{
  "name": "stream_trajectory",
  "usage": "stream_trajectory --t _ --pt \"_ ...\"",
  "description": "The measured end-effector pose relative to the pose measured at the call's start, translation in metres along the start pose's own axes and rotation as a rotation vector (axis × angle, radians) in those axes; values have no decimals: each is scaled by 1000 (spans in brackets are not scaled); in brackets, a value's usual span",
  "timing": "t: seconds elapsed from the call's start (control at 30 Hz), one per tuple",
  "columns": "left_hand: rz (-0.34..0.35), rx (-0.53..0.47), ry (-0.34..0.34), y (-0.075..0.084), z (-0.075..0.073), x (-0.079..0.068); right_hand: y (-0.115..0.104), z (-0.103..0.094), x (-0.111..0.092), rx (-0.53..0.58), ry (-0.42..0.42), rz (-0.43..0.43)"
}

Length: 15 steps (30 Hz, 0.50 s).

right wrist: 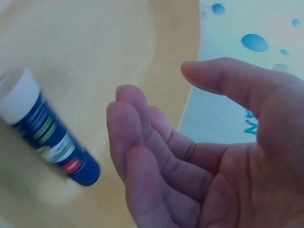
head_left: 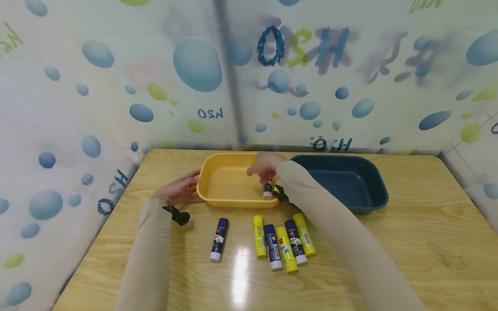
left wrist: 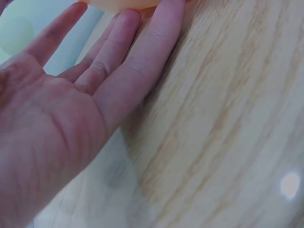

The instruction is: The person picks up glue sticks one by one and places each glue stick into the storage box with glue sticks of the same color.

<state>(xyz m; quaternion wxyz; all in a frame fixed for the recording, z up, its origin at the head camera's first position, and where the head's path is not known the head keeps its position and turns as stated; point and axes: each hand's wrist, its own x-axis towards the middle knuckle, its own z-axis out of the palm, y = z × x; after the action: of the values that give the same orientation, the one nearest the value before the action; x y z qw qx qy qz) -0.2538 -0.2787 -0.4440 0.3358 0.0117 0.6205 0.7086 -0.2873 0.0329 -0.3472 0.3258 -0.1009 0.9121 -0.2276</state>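
Observation:
A blue glue stick (right wrist: 57,135) with a white cap lies inside the yellow basin (head_left: 233,203), near its right end. Just above it is my right hand (head_left: 266,166), thumb apart from loosely bent fingers. In the right wrist view a gap separates those fingers (right wrist: 126,128) from the glue stick, and nothing is held. My left hand (head_left: 180,188) touches the basin's left wall with its fingertips. The left wrist view shows those fingers (left wrist: 137,71) stretched out under the basin's rim.
A dark blue basin (head_left: 379,185) stands right of the yellow one, partly behind my right sleeve. In front lie a lone blue glue stick (head_left: 219,239) and a group of yellow glue sticks (head_left: 260,237) and blue glue sticks (head_left: 273,246). A patterned curtain (head_left: 241,86) backs the wooden table (head_left: 420,242).

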Motion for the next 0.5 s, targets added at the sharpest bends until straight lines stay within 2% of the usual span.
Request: stream_trajectory --t 0.2,0.5 --pt "0 -1 -1 0 0 1 4 -3 -18 -57 36 -41" --pt "4 25 -21 2 2 0 23 -2 -50 -106 51 -131"
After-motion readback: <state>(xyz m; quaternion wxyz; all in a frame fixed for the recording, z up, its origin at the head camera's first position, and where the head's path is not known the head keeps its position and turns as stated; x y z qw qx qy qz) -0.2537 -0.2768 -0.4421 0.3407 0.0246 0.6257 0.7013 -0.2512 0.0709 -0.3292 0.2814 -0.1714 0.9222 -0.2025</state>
